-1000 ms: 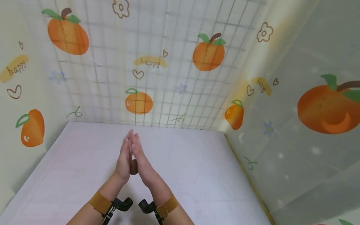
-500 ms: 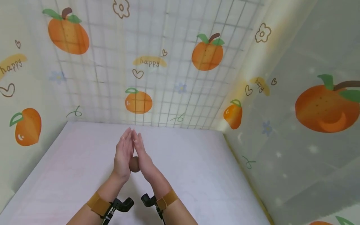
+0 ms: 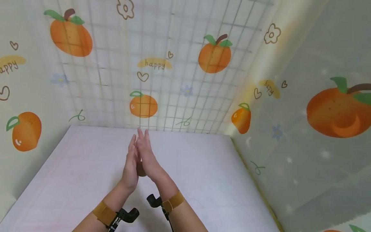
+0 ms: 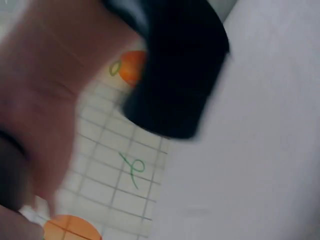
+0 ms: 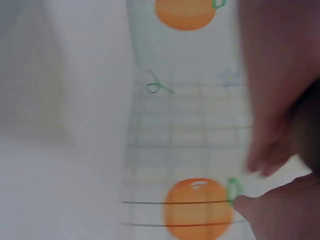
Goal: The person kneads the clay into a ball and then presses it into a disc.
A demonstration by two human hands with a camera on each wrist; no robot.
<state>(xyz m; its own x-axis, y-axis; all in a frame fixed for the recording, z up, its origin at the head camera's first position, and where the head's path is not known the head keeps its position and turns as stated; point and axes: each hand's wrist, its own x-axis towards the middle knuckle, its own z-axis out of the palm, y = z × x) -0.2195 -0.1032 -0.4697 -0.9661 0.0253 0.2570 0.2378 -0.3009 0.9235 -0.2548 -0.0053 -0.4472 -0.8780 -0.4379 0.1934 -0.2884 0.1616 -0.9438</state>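
A small brown ball (image 3: 141, 169) sits between my two palms, above the white table. My left hand (image 3: 130, 169) lies along its left side with fingers straight and pointing up and away. Against the other side presses my right hand (image 3: 148, 161), its fingers also extended and reaching slightly past the left fingertips. Part of the ball is hidden behind the right palm in the head view. Both wrist views are blurred; the dark ball (image 4: 11, 172) shows at the left edge of the left wrist view and the same ball (image 5: 311, 127) at the right edge of the right one.
The white tabletop (image 3: 197, 170) spreads around the hands. A fruit-printed curtain over a wire grid (image 3: 179, 93) stands behind it, with printed sheets at both sides. Each wrist wears a tan strap (image 3: 173, 201) with a black camera (image 3: 129, 215).
My palms rub against each other with the ball between them. The right hand has moved forward past the left, which has drawn back, and the ball shows less than half a second ago.
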